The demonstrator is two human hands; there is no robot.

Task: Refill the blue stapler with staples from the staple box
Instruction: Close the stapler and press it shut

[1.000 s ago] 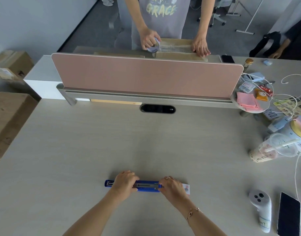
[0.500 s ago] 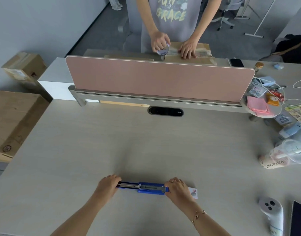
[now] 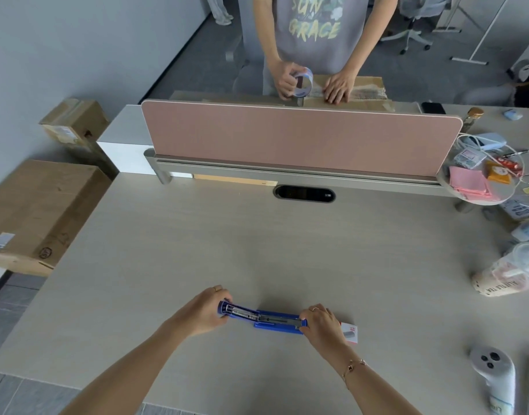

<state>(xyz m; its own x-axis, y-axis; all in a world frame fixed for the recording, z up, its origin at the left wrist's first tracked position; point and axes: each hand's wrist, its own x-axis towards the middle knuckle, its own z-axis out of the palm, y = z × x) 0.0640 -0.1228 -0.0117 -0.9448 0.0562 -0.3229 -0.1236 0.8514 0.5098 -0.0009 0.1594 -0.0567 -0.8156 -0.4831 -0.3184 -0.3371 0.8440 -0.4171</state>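
The blue stapler (image 3: pixel 264 319) lies swung open flat on the pale desk (image 3: pixel 257 241), near its front edge, with the metal staple channel facing up. My left hand (image 3: pixel 204 311) grips the stapler's left end. My right hand (image 3: pixel 321 324) holds its right end. Just right of my right hand, a small white and red staple box (image 3: pixel 349 333) rests on the desk, partly hidden by that hand. Whether staples sit in the channel is too small to tell.
A pink divider (image 3: pixel 299 139) crosses the back of the desk; behind it a person tapes a cardboard box (image 3: pixel 356 91). A cup lying on its side (image 3: pixel 505 280), a white controller (image 3: pixel 493 378) and desk clutter sit at right. Cardboard boxes (image 3: pixel 38 214) stand left.
My left hand slid from the stapler's middle to its left end, uncovering more of the metal channel. The camera view shifted slightly; the person behind moved a hand along the box.
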